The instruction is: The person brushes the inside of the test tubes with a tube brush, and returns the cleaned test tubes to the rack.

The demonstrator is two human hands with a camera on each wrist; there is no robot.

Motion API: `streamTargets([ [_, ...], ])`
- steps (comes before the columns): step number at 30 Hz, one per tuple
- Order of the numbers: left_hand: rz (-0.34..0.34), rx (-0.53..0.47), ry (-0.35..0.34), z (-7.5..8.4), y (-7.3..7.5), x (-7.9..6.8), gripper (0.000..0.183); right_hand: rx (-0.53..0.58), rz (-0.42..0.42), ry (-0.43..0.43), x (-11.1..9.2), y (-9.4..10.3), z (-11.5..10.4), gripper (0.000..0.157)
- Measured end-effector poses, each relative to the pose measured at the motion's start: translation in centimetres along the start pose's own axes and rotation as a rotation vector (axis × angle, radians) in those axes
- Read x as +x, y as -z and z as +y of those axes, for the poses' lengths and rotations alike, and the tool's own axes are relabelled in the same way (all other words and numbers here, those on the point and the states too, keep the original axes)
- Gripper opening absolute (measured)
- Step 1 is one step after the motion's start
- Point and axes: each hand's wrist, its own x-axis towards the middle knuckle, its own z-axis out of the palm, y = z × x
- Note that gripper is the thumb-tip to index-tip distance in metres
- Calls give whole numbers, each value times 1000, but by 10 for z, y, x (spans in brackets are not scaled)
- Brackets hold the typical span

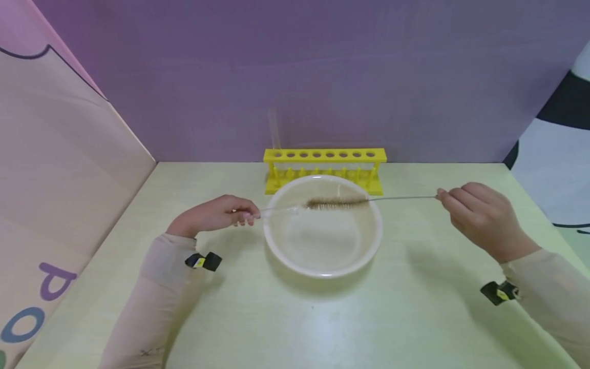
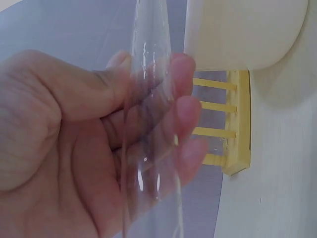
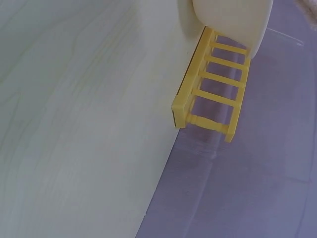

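In the head view my left hand [image 1: 218, 213] holds a clear glass test tube [image 1: 281, 209] nearly level, its far end over the white basin [image 1: 322, 270]. The left wrist view has the thumb and fingers of the left hand [image 2: 64, 119] around the see-through tube [image 2: 151, 54]. On the right, my right hand [image 1: 484, 218] pinches the thin wire handle of a test tube brush [image 1: 338, 204]. Its brown bristles lie over the basin, close to the tube's end. The right wrist view shows only a blurred bit of bristle [image 3: 311, 10], no hand.
Behind the basin stands a yellow test tube rack [image 1: 324, 155], with a clear tube [image 1: 274, 130] upright in its left end. The pale table [image 1: 313, 323] meets a purple backdrop [image 1: 322, 77] at the back. A printed panel [image 1: 55, 169] rises along the left side.
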Motion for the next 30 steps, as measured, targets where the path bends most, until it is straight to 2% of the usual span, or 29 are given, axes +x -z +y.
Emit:
streamTargets([
  [9,13,32,-8,1,1,0,22,3,20,1,1,2,0,33],
  [18,10,24,-13,5,0,2,23,20,89,4,8,1,-5,31],
  [30,9,39,-33,5,-3,3,22,37,92,15,6,-1,-5,30],
])
